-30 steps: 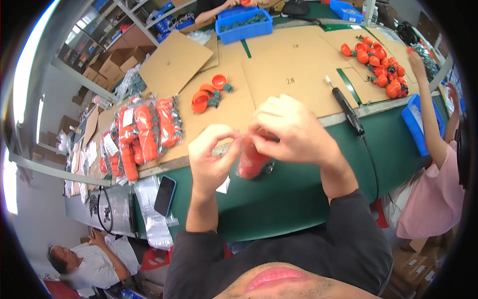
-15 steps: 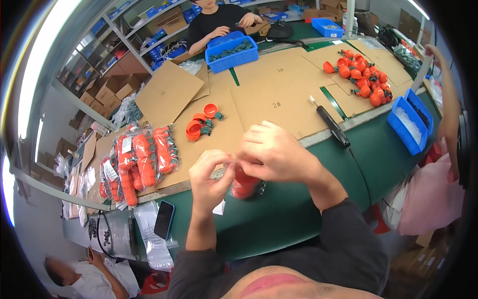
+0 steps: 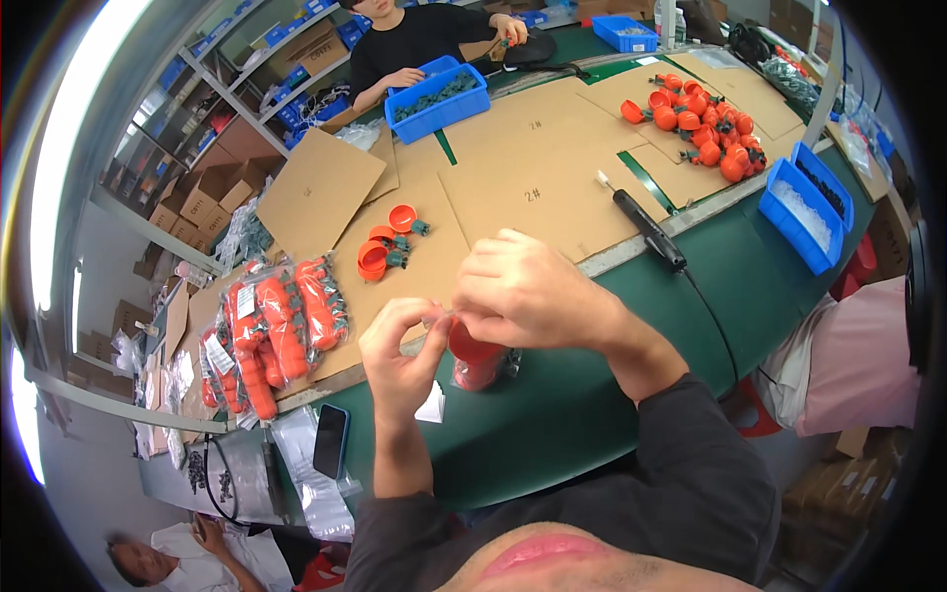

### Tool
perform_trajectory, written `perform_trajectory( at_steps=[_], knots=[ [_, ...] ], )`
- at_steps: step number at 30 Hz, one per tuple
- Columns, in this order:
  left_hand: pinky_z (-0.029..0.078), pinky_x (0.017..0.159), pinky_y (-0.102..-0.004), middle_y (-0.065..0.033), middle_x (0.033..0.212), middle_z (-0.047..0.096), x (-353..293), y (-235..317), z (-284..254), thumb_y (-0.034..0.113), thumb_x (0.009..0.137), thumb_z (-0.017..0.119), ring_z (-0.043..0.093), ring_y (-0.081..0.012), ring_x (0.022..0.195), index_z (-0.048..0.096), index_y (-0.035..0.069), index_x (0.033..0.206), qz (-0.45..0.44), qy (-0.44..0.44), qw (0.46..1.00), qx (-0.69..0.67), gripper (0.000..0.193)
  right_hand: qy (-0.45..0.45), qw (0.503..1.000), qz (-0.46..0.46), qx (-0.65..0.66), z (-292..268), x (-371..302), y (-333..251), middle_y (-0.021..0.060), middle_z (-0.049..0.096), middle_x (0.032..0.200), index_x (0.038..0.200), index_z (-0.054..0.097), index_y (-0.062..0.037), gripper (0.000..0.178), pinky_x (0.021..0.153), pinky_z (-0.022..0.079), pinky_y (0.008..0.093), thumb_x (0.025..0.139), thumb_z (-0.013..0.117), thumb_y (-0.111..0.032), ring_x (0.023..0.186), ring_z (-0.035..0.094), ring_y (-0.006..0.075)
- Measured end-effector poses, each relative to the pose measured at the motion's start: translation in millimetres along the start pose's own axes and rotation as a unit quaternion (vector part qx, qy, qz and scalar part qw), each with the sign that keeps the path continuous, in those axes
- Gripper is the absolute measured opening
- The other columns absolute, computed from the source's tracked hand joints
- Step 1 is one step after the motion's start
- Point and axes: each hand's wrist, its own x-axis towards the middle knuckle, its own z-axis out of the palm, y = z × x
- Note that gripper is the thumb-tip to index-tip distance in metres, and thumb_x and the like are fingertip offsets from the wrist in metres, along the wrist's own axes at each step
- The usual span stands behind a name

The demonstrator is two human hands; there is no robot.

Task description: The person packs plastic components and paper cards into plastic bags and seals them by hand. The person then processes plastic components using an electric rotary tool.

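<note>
Both of my hands meet over the table's near side, above a clear plastic bag [image 3: 475, 373] with red cup-shaped parts inside. My left hand [image 3: 402, 357] is closed, thumb and forefinger pinched at what looks like the bag's upper edge. Against those fingertips, my right hand [image 3: 521, 294] is closed too, pinching the same edge; its knuckles hide most of the bag's top. Right under my left hand lies a small white paper slip [image 3: 431, 403]. Beyond my hands, several loose red cups [image 3: 373, 259] with dark green fittings sit on cardboard.
Filled bags [image 3: 284, 321] of red cups are piled at left, near a phone [image 3: 331, 439] and flat clear bags [image 3: 314, 483]. A corded electric screwdriver [image 3: 646, 229], a red cup heap [image 3: 705, 123] and blue bins [image 3: 807, 219] stand right. A co-worker [image 3: 414, 39] sits across.
My hands keep their pinch at the bag while the whole view shifts slightly. Across the table, the co-worker's one hand has reached out sideways with a small red thing. The bare arm at far right is gone.
</note>
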Motion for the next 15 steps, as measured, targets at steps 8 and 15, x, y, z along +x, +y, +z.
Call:
perform_trajectory(
  at_steps=[8, 15],
  knots=[
    [0.056, 0.084, -0.0328, -0.0129, 0.098, 0.073, -0.1, 7.3, 3.9, -0.007, 0.088, 0.076, 0.07, -0.0217, 0.09, 0.07, -0.003, 0.1, -0.008, 0.034, 0.999, -0.023, 0.014, 0.006, 1.0, -0.001, 0.003, -0.5, 3.0, -4.3, 0.0056, 0.067, 0.087, 0.086, 0.068, -0.0067, 0.012, 0.08, 0.051, 0.0393, 0.082, 0.076, -0.014, 0.087, 0.066, 0.0257],
    [0.057, 0.082, -0.035, -0.014, 0.094, 0.075, 4.2, 11.3, 4.0, -0.004, 0.087, 0.079, 0.073, -0.0259, 0.088, 0.072, -0.002, 0.098, -0.006, 0.015, 1.0, 0.006, 0.013, 0.003, 1.0, -0.005, 0.007, 1.3, 2.5, -4.2, 0.0055, 0.068, 0.089, 0.086, 0.068, -0.0065, 0.011, 0.08, 0.051, 0.0391, 0.082, 0.076, -0.012, 0.088, 0.066, 0.0255]
  ],
)
